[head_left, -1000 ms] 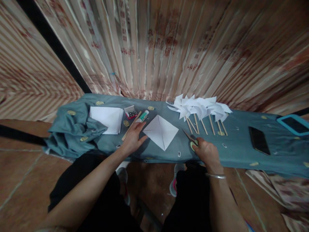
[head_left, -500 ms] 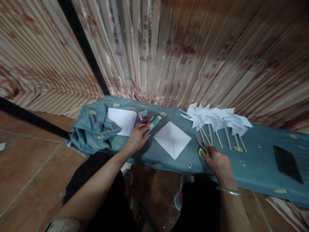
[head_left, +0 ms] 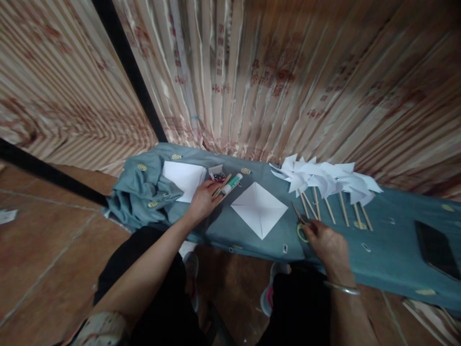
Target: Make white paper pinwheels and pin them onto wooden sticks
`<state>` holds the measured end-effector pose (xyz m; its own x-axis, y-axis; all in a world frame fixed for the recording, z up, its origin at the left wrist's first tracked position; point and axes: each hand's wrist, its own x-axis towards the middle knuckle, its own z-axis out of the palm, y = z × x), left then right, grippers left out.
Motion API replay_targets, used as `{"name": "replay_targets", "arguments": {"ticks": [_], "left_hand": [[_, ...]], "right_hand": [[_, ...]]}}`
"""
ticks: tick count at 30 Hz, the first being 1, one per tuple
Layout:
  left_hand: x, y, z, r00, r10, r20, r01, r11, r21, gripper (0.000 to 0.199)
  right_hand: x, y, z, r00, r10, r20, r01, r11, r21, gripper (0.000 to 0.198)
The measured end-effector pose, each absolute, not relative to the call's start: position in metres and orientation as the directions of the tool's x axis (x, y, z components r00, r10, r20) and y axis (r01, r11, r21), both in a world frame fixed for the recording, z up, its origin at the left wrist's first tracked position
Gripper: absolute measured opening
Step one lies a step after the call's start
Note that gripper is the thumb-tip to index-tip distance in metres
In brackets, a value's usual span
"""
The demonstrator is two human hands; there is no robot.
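Note:
My left hand (head_left: 202,201) has its fingers closed around thin wooden sticks (head_left: 222,185), beside a green-and-white glue stick (head_left: 234,182). How many sticks are in the grip, I cannot tell. My right hand (head_left: 329,244) grips a pair of scissors (head_left: 301,229) with green handles, blades pointing away over the cloth. Between the hands lies a white paper square (head_left: 260,210), turned like a diamond, with creases crossing corner to corner. A small open box of pins (head_left: 217,174) stands just beyond my left fingers.
A stack of white paper (head_left: 183,179) lies at the left, by bunched blue-green cloth (head_left: 144,185). Several white paper pinwheels (head_left: 324,179) on sticks lie in a row at the right. A dark phone (head_left: 436,249) rests farther right. A striped curtain (head_left: 245,86) hangs behind.
My left hand has drawn slightly left, away from the glue stick, and the sticks have shifted with it. The right hand keeps the scissors, turned slightly. The view has moved a little.

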<state>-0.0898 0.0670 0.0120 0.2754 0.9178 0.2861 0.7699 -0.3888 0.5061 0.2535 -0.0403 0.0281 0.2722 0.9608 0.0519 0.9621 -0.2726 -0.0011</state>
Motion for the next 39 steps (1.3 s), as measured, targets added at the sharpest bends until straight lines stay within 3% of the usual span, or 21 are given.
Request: {"name": "replay_targets", "arguments": {"ticks": [7, 12, 17, 21, 24, 26, 28, 30, 31, 35, 39], "left_hand": [[-0.067, 0.078, 0.008, 0.320, 0.911, 0.262, 0.858, -0.395, 0.327, 0.046], [-0.061, 0.086, 0.008, 0.311, 0.919, 0.242, 0.882, -0.374, 0.287, 0.047], [-0.056, 0.092, 0.008, 0.287, 0.929, 0.233, 0.894, -0.347, 0.282, 0.033], [-0.054, 0.098, 0.008, 0.214, 0.946, 0.242, 0.886, -0.293, 0.359, 0.023], [-0.049, 0.099, 0.011, 0.125, 0.964, 0.237, 0.808, -0.237, 0.539, 0.019], [-0.041, 0.093, 0.014, 0.094, 0.972, 0.216, 0.675, -0.222, 0.704, 0.020], [-0.030, 0.078, 0.019, 0.119, 0.979, 0.166, 0.462, -0.202, 0.863, 0.025], [-0.017, 0.058, 0.023, 0.261, 0.965, 0.030, 0.188, -0.081, 0.979, 0.033], [-0.011, 0.047, 0.024, 0.335, 0.941, -0.040, 0.102, 0.006, 0.995, 0.037], [0.005, 0.016, 0.028, 0.461, 0.864, -0.205, -0.044, 0.253, 0.967, 0.038], [0.009, 0.011, 0.025, 0.474, 0.843, -0.254, -0.089, 0.333, 0.939, 0.036]], "right_hand": [[0.248, -0.038, 0.025, 0.244, 0.968, 0.064, 0.969, -0.241, -0.055, 0.035], [0.247, -0.040, 0.022, 0.190, 0.975, 0.117, 0.977, -0.176, -0.119, 0.034], [0.247, -0.042, 0.020, 0.158, 0.972, 0.174, 0.977, -0.129, -0.168, 0.035], [0.247, -0.045, 0.021, 0.153, 0.973, 0.173, 0.965, -0.110, -0.236, 0.036], [0.245, -0.047, 0.023, 0.179, 0.965, 0.193, 0.934, -0.106, -0.341, 0.037], [0.240, -0.047, 0.023, 0.221, 0.953, 0.206, 0.872, -0.099, -0.480, 0.037], [0.228, -0.044, 0.024, 0.279, 0.946, 0.164, 0.715, -0.091, -0.694, 0.037], [0.210, -0.042, 0.024, 0.296, 0.955, 0.029, 0.379, -0.090, -0.921, 0.043], [0.200, -0.041, 0.025, 0.277, 0.959, -0.054, 0.179, -0.107, -0.978, 0.047], [0.170, -0.038, 0.026, 0.105, 0.955, -0.276, -0.357, -0.223, -0.907, 0.041], [0.164, -0.036, 0.024, 0.096, 0.938, -0.332, -0.556, -0.226, -0.800, 0.033]]}}
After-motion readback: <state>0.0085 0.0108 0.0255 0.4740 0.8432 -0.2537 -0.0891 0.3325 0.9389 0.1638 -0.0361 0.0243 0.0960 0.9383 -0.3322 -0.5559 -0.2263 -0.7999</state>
